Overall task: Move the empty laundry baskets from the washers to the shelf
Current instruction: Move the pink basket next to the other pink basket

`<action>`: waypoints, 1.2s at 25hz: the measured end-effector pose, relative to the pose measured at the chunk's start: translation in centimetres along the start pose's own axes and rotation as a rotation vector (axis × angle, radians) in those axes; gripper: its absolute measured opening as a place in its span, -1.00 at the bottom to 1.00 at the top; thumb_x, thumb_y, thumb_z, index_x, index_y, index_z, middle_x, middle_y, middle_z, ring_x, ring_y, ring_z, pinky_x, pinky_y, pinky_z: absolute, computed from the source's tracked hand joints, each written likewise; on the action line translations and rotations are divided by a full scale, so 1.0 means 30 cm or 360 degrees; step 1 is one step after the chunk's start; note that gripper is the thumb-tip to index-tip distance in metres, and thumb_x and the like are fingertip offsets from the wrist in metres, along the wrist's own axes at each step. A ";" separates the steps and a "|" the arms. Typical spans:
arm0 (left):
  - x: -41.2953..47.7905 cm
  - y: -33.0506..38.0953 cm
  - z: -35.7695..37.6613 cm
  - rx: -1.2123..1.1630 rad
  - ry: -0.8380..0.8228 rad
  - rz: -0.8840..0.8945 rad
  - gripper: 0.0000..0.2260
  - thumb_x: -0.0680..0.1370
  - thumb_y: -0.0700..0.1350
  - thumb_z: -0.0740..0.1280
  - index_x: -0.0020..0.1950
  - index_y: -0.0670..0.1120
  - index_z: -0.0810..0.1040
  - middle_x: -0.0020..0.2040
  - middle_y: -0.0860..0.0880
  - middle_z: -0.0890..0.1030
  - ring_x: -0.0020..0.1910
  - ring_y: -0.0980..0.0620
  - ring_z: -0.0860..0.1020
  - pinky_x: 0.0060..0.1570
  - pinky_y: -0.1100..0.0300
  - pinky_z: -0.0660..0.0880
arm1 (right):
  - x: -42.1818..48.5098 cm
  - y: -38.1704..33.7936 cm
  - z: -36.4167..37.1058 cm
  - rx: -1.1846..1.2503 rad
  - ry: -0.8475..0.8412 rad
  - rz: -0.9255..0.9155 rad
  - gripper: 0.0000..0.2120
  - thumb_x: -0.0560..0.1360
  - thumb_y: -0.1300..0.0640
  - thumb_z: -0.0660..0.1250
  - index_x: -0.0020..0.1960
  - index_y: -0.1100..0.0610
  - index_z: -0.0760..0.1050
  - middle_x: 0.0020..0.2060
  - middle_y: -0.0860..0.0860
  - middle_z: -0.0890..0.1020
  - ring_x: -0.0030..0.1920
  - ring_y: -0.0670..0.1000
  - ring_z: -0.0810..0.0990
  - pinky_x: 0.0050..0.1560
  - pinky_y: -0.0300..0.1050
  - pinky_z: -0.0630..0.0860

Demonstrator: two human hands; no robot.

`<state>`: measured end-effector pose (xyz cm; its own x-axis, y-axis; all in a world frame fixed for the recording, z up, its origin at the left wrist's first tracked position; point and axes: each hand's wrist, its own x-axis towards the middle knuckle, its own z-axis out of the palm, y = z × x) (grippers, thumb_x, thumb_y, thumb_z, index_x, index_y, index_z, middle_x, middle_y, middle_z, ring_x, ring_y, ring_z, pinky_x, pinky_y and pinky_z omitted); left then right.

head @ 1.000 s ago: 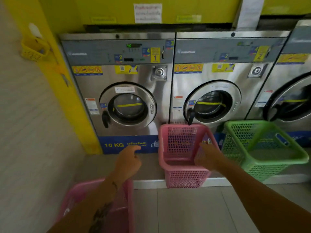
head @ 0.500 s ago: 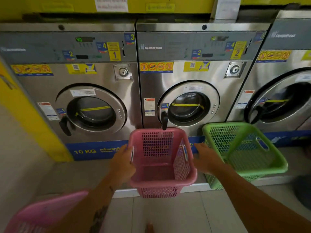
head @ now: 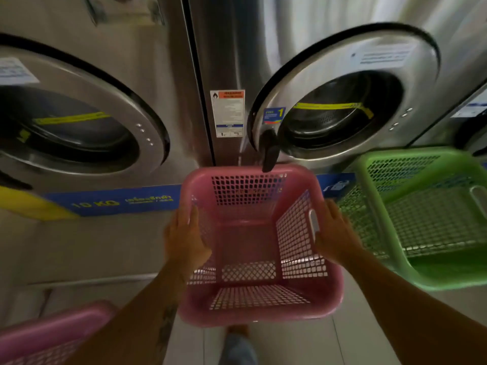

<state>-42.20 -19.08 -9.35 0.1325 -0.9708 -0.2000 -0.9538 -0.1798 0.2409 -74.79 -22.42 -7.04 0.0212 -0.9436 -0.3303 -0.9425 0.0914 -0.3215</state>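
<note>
An empty pink mesh laundry basket [head: 259,309] sits in the centre, in front of the gap between two steel washers. My left hand [head: 185,237] grips its left rim and my right hand [head: 333,234] presses on its right side beside the handle slot. An empty green basket [head: 390,248] stands just to the right, below the right washer's door [head: 340,93]. The corner of another pink basket [head: 52,333] shows at the bottom left, under my left forearm. No shelf is in view.
The left washer [head: 79,122] and the right washer have shut round doors; a black door handle [head: 268,151] hangs just above the pink basket's far rim. A raised step [head: 87,281] runs under the machines. My foot [head: 237,341] stands on the tiled floor below the basket.
The camera has dropped much closer to the washers and baskets. Both hands have gone from reaching to holding the central pink basket on its two sides.
</note>
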 end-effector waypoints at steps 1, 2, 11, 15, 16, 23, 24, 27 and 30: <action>0.026 -0.019 0.043 -0.0008 -0.0034 -0.0018 -0.14 0.23 -0.06 0.35 0.52 -0.08 0.16 0.60 -0.05 -0.06 0.46 -0.19 0.21 0.32 -0.16 0.35 | 0.044 0.016 0.032 0.0008 0.0021 0.0019 0.12 0.27 0.31 0.31 0.53 -0.22 -0.32 0.44 0.06 0.25 0.36 0.26 0.34 0.24 0.34 0.42; 0.041 -0.038 0.080 -0.0026 -0.0069 -0.0039 -0.11 0.23 -0.09 0.37 0.54 -0.10 0.12 0.60 -0.06 -0.09 0.49 -0.20 0.16 0.34 -0.17 0.33 | 0.075 0.029 0.056 -0.0003 0.0036 0.0036 0.10 0.30 0.31 0.32 0.54 -0.21 -0.32 0.49 0.06 0.19 0.42 0.28 0.27 0.30 0.35 0.36; 0.010 -0.145 0.249 -0.0106 0.0026 0.0036 -0.16 0.36 -0.33 0.37 0.56 -0.18 0.02 0.59 -0.14 -0.11 0.56 -0.21 -0.02 0.42 -0.09 0.31 | 0.082 0.098 0.176 -0.0169 -0.0018 0.0045 0.08 0.33 0.28 0.42 0.56 0.02 -0.27 0.56 0.13 -0.07 0.38 0.37 0.36 0.09 0.29 0.56; -0.179 -0.168 0.263 -0.0324 0.0239 0.0036 -0.34 0.51 -0.29 0.22 0.57 -0.13 0.04 0.58 -0.16 0.07 0.51 -0.20 0.21 0.44 -0.11 0.28 | -0.058 0.130 0.169 -0.0223 -0.0108 -0.0057 0.03 0.34 0.28 0.38 0.57 0.09 -0.23 0.57 0.12 -0.10 0.36 0.31 0.42 0.12 0.23 0.56; -0.251 -0.165 0.264 -0.0326 0.0285 0.0008 -0.34 0.49 -0.32 0.23 0.56 -0.17 0.09 0.57 -0.18 0.10 0.48 -0.22 0.26 0.43 -0.08 0.29 | -0.108 0.140 0.170 -0.0241 -0.0132 -0.0071 0.01 0.35 0.28 0.37 0.57 0.11 -0.21 0.57 0.12 -0.10 0.35 0.31 0.43 0.14 0.21 0.54; -0.682 -0.126 0.288 -0.0570 0.0263 -0.0312 -0.20 0.35 -0.47 0.24 0.56 -0.12 0.13 0.56 -0.08 0.19 0.30 -0.18 0.46 0.13 0.10 0.47 | -0.369 0.225 0.306 -0.0313 -0.0313 -0.0164 0.02 0.29 0.27 0.40 0.57 0.16 -0.13 0.58 0.09 -0.11 0.31 0.28 0.48 0.10 0.19 0.56; -0.721 -0.140 0.309 -0.0586 0.0268 -0.0348 -0.21 0.37 -0.46 0.24 0.57 -0.10 0.11 0.55 -0.06 0.19 0.27 -0.14 0.47 0.05 0.15 0.47 | -0.390 0.222 0.345 -0.0319 -0.0323 -0.0167 0.02 0.28 0.30 0.39 0.57 0.15 -0.13 0.58 0.08 -0.11 0.30 0.29 0.48 0.08 0.19 0.57; -0.783 -0.213 0.414 -0.0629 0.0255 -0.0418 -0.18 0.39 -0.41 0.24 0.58 0.01 0.05 0.55 0.02 0.19 0.11 -0.07 0.53 -0.12 0.21 0.50 | -0.427 0.213 0.471 -0.0317 -0.0294 -0.0161 -0.05 0.31 0.35 0.32 0.57 0.12 -0.10 0.57 0.07 -0.05 0.21 0.30 0.53 -0.04 0.17 0.58; -0.803 -0.326 0.549 -0.0667 0.0292 -0.0415 -0.18 0.41 -0.40 0.23 0.58 0.06 0.02 0.57 0.10 0.12 0.20 0.03 0.46 -0.01 0.20 0.53 | -0.433 0.195 0.630 -0.0274 -0.0201 -0.0179 -0.11 0.32 0.32 0.33 0.52 0.08 -0.04 0.49 0.06 0.11 0.08 0.31 0.58 -0.11 0.21 0.57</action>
<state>-40.51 8.68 -22.54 0.4321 -0.8903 -0.1433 -0.6978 -0.4308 0.5722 -74.29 -3.60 -21.39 0.1608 -0.8966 -0.4125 -0.9745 -0.0781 -0.2101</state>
